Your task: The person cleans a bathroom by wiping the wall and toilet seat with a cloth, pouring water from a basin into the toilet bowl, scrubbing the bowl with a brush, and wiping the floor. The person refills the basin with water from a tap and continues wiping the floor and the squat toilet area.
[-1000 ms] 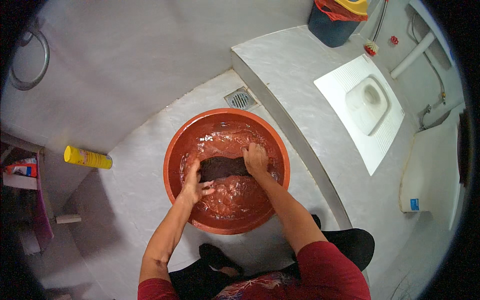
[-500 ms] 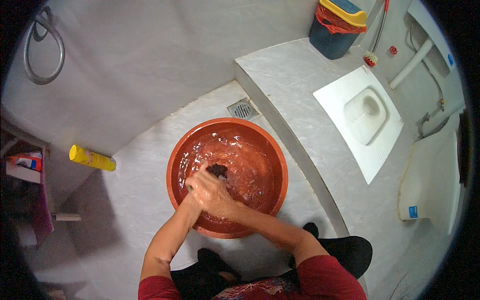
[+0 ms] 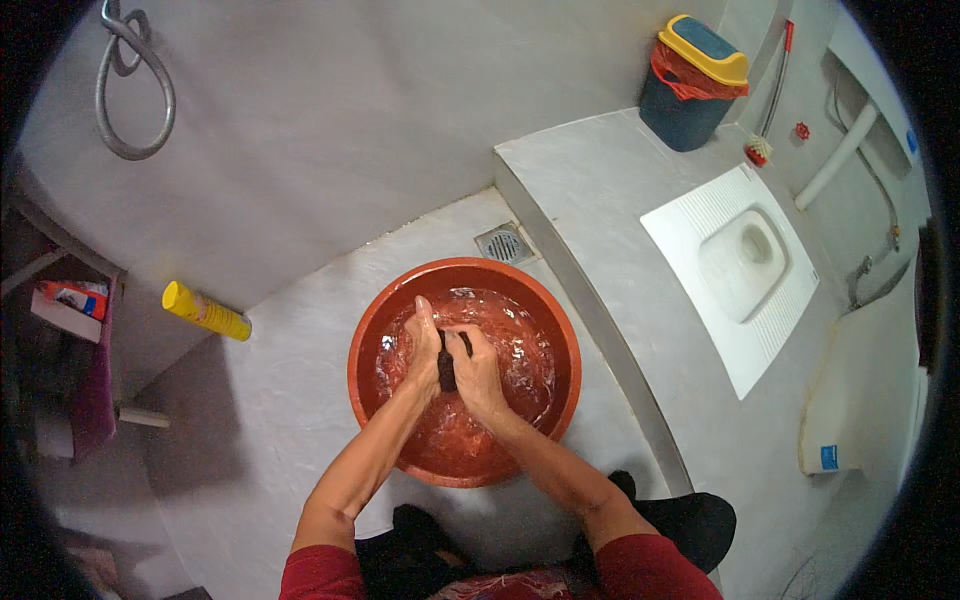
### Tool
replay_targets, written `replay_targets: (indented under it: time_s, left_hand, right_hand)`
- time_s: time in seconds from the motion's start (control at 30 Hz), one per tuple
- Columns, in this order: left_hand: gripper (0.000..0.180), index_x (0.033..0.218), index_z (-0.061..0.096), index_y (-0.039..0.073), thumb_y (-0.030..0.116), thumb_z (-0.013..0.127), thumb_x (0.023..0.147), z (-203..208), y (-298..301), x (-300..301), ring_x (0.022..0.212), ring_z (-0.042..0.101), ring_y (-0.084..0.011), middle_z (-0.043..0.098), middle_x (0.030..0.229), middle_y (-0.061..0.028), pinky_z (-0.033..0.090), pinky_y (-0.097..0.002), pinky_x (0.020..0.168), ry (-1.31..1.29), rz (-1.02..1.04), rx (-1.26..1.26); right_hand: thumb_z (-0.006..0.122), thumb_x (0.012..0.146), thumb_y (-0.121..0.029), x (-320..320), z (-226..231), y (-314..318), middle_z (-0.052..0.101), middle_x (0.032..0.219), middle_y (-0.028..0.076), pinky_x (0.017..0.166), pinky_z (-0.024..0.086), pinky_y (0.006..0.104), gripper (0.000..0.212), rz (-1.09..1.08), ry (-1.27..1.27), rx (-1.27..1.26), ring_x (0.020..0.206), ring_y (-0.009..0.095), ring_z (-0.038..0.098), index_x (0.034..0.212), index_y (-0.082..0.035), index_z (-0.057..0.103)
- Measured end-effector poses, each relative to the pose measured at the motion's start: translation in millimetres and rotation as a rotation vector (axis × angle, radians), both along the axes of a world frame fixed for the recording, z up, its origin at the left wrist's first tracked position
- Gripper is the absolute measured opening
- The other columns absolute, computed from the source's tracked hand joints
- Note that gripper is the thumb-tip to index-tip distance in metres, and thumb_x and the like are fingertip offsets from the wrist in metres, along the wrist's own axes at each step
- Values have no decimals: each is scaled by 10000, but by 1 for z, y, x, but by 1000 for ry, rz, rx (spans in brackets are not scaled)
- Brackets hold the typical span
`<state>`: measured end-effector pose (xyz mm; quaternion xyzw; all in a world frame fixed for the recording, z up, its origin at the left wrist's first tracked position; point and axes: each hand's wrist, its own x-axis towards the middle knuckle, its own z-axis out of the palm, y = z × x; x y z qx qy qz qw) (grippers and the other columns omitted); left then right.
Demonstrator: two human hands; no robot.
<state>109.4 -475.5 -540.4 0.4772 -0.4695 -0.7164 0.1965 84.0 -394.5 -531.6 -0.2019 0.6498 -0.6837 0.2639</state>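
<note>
A reddish-brown basin (image 3: 362, 400) of water stands on the floor in front of me. Over its middle, a small dark wet cloth (image 3: 447, 366) is pressed between my two hands; its exact kind cannot be told. My left hand (image 3: 424, 345) is on its left side, palm turned inward, with some finger ends pointing up past the cloth. From the right, my right hand (image 3: 476, 372) closes on it with bent fingers. Parts of the cloth are hidden inside the hands.
A yellow canister (image 3: 206, 311) lies by the left wall. Beyond the basin is a floor drain (image 3: 503, 244). A raised step on the right carries a white squat toilet (image 3: 742, 265), a lidded bin (image 3: 690, 95) and a brush (image 3: 760, 150). A shower hose (image 3: 103, 100) hangs upper left.
My hands were clasped together, with the dark cloth showing beyond them. Now they are side by side, with the cloth between them. The whole view has shifted slightly.
</note>
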Motion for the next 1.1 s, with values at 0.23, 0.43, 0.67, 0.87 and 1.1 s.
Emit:
replay_targets:
  time_s: [0.23,0.43,0.67,0.87,1.1]
  left_hand:
    - [839,990,562,30,778,436,631,48,-1,13,844,573,-237,568,938,-114,480,-379,714,-101,-159,342]
    - [601,1155,434,78,461,618,731,19,-14,27,979,543,-288,505,1094,-142,473,-554,765,517,-500,722]
    - [354,1081,460,27,135,610,779,47,-16,26,823,614,-256,573,939,-150,564,-337,505,218,-799,593]
    - [202,901,529,59,146,646,762,80,-6,7,495,449,-52,559,759,-42,297,-155,330,-185,-750,550]
    - [169,717,479,111,127,640,764,86,4,-26,420,282,-21,408,592,54,157,-171,352,-345,-666,520]
  right_hand:
    - [546,832,-121,-16,2,-1,534,711,-1,577,426,218,121,170,-128,-210,628,52,477,784,-12,525]
    - [514,829,-83,-44,3,-15,519,760,23,653,426,238,121,290,197,-271,691,84,491,917,-19,464]
    - [451,832,-95,-69,48,-8,523,755,40,674,435,245,344,705,-237,-328,721,96,502,1162,-10,406]
    - [428,843,-98,-80,48,-18,463,687,4,579,421,217,249,725,-222,-308,636,62,449,1079,-45,490]
    - [388,800,-58,-104,37,-27,457,605,10,474,380,259,144,672,-12,-268,521,83,406,796,-38,530]
